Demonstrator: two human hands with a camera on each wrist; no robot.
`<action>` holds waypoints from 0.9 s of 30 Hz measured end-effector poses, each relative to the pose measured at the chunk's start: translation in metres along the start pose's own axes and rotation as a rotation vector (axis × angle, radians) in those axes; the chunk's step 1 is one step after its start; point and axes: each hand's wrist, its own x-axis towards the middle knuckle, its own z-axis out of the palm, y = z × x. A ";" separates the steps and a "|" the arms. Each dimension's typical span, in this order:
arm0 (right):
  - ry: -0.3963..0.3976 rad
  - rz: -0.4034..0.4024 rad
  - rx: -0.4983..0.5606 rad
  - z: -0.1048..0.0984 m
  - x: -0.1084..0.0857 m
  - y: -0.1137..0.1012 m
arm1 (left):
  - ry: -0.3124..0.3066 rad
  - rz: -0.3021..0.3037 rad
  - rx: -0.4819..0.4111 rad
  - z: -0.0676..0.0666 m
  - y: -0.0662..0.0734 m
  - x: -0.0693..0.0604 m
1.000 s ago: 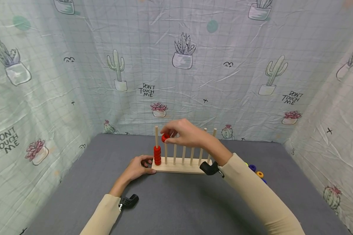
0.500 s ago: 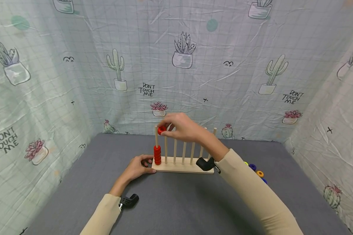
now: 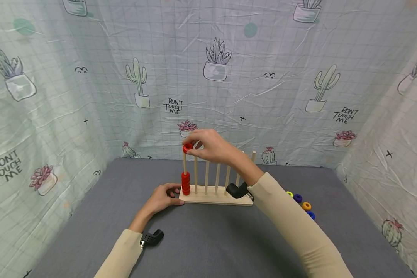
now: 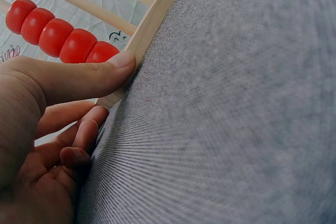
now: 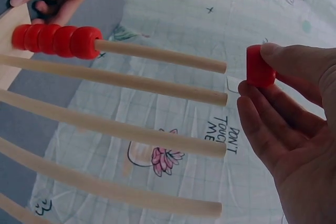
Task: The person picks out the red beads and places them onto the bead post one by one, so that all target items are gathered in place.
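Between thumb and fingers, my right hand (image 3: 212, 146) pinches a red bead (image 5: 261, 66). In the right wrist view that bead is just off the tip of the leftmost peg (image 5: 163, 56), with a small gap between them. Lower on the same peg sits a stack of several red beads (image 3: 185, 183). My left hand (image 3: 161, 199) grips the left end of the wooden base (image 3: 212, 198), its thumb (image 4: 100, 77) along the front edge and its other fingers curled behind the end. Several bare pegs rise from the base to the right of the stack.
Loose beads lie on the grey table (image 3: 201, 239) to the right: a yellow one (image 3: 290, 194), a dark blue one (image 3: 297, 198), an orange one (image 3: 306, 206) and a blue one (image 3: 311, 215), partly by my right sleeve. A patterned curtain (image 3: 222, 104) surrounds the table.
My right hand has moved up and to the left with the red bead, from near the second peg to the top of the leftmost peg. The left hand and the base have stayed put.
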 end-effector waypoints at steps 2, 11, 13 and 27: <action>0.002 0.014 0.001 0.000 0.002 0.000 | 0.001 0.003 0.000 0.000 0.000 0.001; -0.026 0.120 0.026 0.007 0.009 0.001 | 0.013 0.001 -0.001 0.002 0.000 -0.001; -0.027 0.122 0.027 0.008 0.010 0.002 | 0.011 0.002 0.002 0.002 0.001 -0.001; -0.029 0.155 0.016 0.012 0.016 0.009 | 0.002 0.005 -0.008 -0.001 0.001 0.000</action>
